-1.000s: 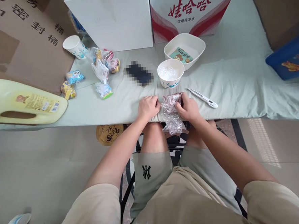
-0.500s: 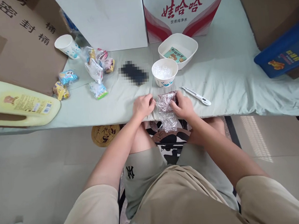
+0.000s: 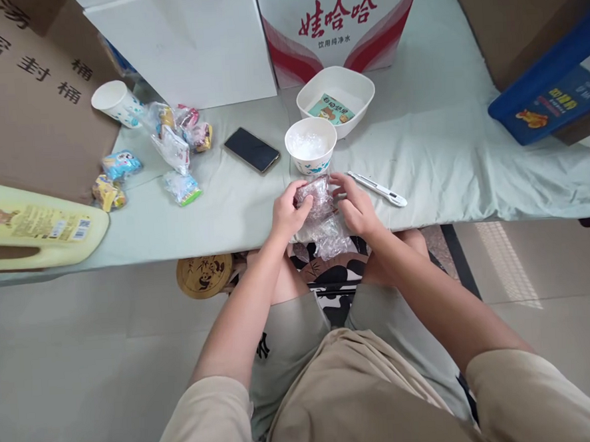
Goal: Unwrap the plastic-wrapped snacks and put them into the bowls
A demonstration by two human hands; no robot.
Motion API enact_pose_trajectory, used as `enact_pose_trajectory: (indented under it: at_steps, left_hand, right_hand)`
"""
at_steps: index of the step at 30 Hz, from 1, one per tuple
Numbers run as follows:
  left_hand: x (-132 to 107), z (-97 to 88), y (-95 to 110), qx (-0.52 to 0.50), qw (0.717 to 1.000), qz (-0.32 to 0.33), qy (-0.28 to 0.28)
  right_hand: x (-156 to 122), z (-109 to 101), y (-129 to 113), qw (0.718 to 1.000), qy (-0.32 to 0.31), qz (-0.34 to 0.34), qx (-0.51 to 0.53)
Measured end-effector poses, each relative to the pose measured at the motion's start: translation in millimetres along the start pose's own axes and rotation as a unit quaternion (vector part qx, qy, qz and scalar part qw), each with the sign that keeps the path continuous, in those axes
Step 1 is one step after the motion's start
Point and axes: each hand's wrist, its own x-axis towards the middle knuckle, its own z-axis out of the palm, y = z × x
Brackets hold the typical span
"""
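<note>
A small plastic-wrapped packet [image 3: 315, 197], brownish-pink under clear film, is at the cloth-covered table's front edge. Its loose clear plastic wrap [image 3: 330, 237] hangs over the edge toward my lap. From the left, my left hand [image 3: 290, 210] is closed on the packet, thumb across its front. My right hand [image 3: 355, 205] lies against the right side of the packet, fingers bent and apart; whether it pinches any film I cannot tell. Just behind the packet stands a paper bowl [image 3: 312, 164] with crumpled clear film in it. To the right lies a white utility knife [image 3: 379, 189].
A white basin [image 3: 364, 90] holding a green packet stands behind the bowl. Left of it are a phone [image 3: 252, 149], several snack packets [image 3: 170, 148], a paper cup [image 3: 118, 105] and a yellow jug [image 3: 40, 223]. Boxes [image 3: 333, 32] line the back; a blue container [image 3: 547, 92] stands right.
My left hand has moved right and taken hold of the wrapped packet. My right hand has loosened its grip on it, its fingers spreading. The whole view has shifted slightly.
</note>
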Motion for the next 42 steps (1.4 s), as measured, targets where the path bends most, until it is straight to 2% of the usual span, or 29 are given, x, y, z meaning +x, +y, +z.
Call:
enact_pose_trajectory:
  at_steps: [2,5,8,10,13,17,20,23,28,30,34,36,39,42]
  left_hand:
    - [3,2.1,-8,-0.049,0.997,-0.019,0.050]
    - [10,4.0,-18,-0.155,0.978,-0.057,0.127]
    - [14,4.7,-25,-0.228,0.959,-0.066,0.156]
    - [13,4.1,-25,-0.225,0.961,-0.058,0.151]
    - [8,2.2,-21,-0.146,0.980,-0.037,0.131]
    - [0,0.5,-8,0.009,0.999,0.015,0.036]
    - [-2,0.9,-5,0.071,0.996,0.055,-0.022]
    - [-2,1.1,-8,0.073,0.993,0.076,-0.044]
    - [-2,-2.5,-9,0.018,0.992,0.097,-0.081]
    - [-3,-3.6,-5,0.028,0.990,0.093,-0.099]
    - [-5,-0.6,1,0.048,0.994,0.067,-0.076]
    - [-5,2.2,0,0.024,0.997,0.054,-0.052]
    - [-3,4.4,-8,-0.057,0.998,0.039,-0.010]
    - [0,3.6,-16,-0.125,0.992,0.014,0.032]
  right_hand:
    - [0,2,3,0.999,0.013,-0.040,-0.013]
    - [2,7,6,0.994,-0.004,-0.087,-0.064]
    - [2,11,9,0.990,-0.019,-0.102,-0.092]
    - [2,12,11,0.991,-0.018,-0.107,-0.084]
    - [1,9,13,0.991,-0.011,-0.123,-0.044]
    - [0,5,12,0.993,0.024,-0.116,0.003]
    - [0,4,8,0.996,0.067,-0.052,-0.011]
    - [1,4,3,0.996,0.083,0.004,-0.028]
    - [2,3,-1,0.999,0.029,0.022,-0.029]
    - [2,3,-2,0.998,0.037,0.035,-0.029]
    - [1,2,-1,0.992,0.098,0.077,0.003]
    - [0,2,1,0.989,0.116,0.086,0.020]
    - [-1,2,4,0.991,0.119,0.063,0.024]
    - [-1,4,4,0.994,0.094,0.051,0.038]
